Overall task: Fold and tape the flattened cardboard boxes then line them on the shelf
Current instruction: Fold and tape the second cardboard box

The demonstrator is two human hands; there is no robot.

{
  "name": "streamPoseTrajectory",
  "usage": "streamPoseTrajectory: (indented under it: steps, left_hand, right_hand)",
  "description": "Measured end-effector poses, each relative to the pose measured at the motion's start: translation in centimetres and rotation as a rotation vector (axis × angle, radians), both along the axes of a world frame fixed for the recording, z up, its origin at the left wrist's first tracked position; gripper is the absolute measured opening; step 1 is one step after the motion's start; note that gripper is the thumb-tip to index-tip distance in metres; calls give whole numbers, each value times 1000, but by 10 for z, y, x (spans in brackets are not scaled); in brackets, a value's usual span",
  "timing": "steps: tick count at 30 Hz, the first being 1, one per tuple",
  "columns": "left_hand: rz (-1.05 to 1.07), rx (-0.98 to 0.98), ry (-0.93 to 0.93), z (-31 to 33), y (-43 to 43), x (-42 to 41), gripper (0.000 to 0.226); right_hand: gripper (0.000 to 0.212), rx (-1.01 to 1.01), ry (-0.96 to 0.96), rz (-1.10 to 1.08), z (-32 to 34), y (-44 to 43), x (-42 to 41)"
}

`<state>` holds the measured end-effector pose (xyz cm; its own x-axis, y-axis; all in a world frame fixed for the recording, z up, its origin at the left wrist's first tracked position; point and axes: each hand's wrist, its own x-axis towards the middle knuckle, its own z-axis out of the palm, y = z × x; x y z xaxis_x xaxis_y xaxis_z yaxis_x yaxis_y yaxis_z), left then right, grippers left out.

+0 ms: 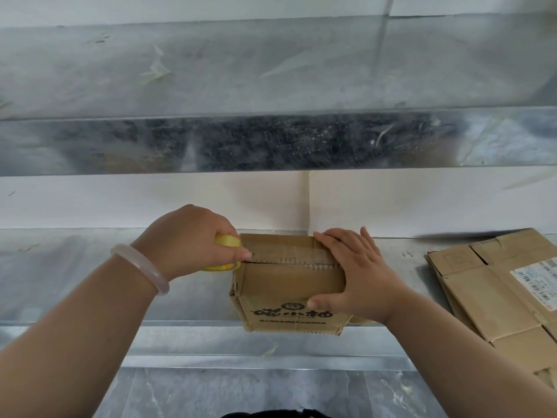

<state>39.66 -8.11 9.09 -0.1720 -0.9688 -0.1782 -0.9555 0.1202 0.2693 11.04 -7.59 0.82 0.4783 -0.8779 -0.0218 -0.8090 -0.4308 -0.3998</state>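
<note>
Your left hand (193, 239) grips the yellow tape roll (226, 253) at the left end of the box (289, 279) on the shelf (90, 267); your right hand (358, 270) lies flat on its right end.

Matt cardboard box (289, 279); scuffed shiny metal shelf (90, 267)

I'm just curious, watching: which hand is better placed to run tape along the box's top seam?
Left, probably: the left hand grips the tape roll at the left end of the box, while the right hand lies flat on top, steadying it.
</note>
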Motion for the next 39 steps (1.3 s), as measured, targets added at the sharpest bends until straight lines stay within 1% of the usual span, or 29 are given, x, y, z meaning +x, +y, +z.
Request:
streamPoseTrajectory:
  steps: [2, 6, 10, 11, 13, 14, 15, 17, 19, 20, 23, 24, 26, 27, 30, 31, 34, 35, 36, 39]
  left_hand:
    - [-4, 0, -3, 0, -1, 0, 41]
    - [-10, 4, -7, -1, -2, 1, 44]
    - [-46, 20, 49, 3, -2, 8, 55]
    - [-64, 16, 68, 4, -3, 12, 49]
    - [-54, 20, 159, 3, -4, 23, 24]
    - [-29, 39, 226, 2, -4, 28, 14]
    - [-10, 57, 274, 0, -3, 31, 12]
    - [1, 64, 301, -7, 0, 34, 16]
    - [-5, 39, 280, -12, 1, 32, 20]
    - [-4, 31, 256, -13, 1, 32, 26]
    - [-20, 28, 154, -13, -4, 31, 59]
    - [-25, 35, 91, -13, -5, 32, 60]
    - [-3, 36, -34, -14, -6, 33, 53]
    - [7, 37, -47, -15, -6, 34, 57]
    - [-23, 52, -17, -20, -7, 39, 85]
    - [-23, 60, -4, -22, -7, 39, 86]
    - [-1, 104, -3, -32, -9, 38, 58]
    - [4, 112, -1, -37, -10, 39, 54]
    - [7, 124, 9, -42, -10, 39, 55]
    - [5, 141, 90, -52, -12, 43, 85]
  right_hand:
    - [115, -16, -23, 1, -1, 0, 0]
    - [108, -61, -111, 19, -5, -1, -1]
    - [107, -68, -117, 30, -7, -3, -1]
    - [106, -65, -109, 31, -7, -3, -2]
    - [106, -69, -93, 36, -7, -3, -2]
    - [106, -74, -89, 38, -8, -3, -3]
    - [106, -79, -89, 39, -8, -2, -2]
    - [104, -80, -100, 34, -8, -2, -1]
    - [100, -81, -116, 31, -9, -2, -1]
    - [98, -87, -126, 32, -10, -2, 0]
    - [91, -97, -143, 39, -10, -1, -1]
    - [91, -104, -142, 42, -11, -1, -1]
    - [89, -116, -137, 46, -11, -1, -1]
    - [89, -122, -140, 46, -12, -1, -1]
    - [88, -138, -145, 48, -12, 0, -2]
    - [87, -146, -129, 54, -12, 0, -1]
    - [81, -161, -69, 69, -11, 0, -2]
    - [79, -162, -51, 72, -11, 0, -2]
    - [77, -163, -39, 74, -11, 0, -2]
    - [74, -154, -23, 75, -9, 1, 0]
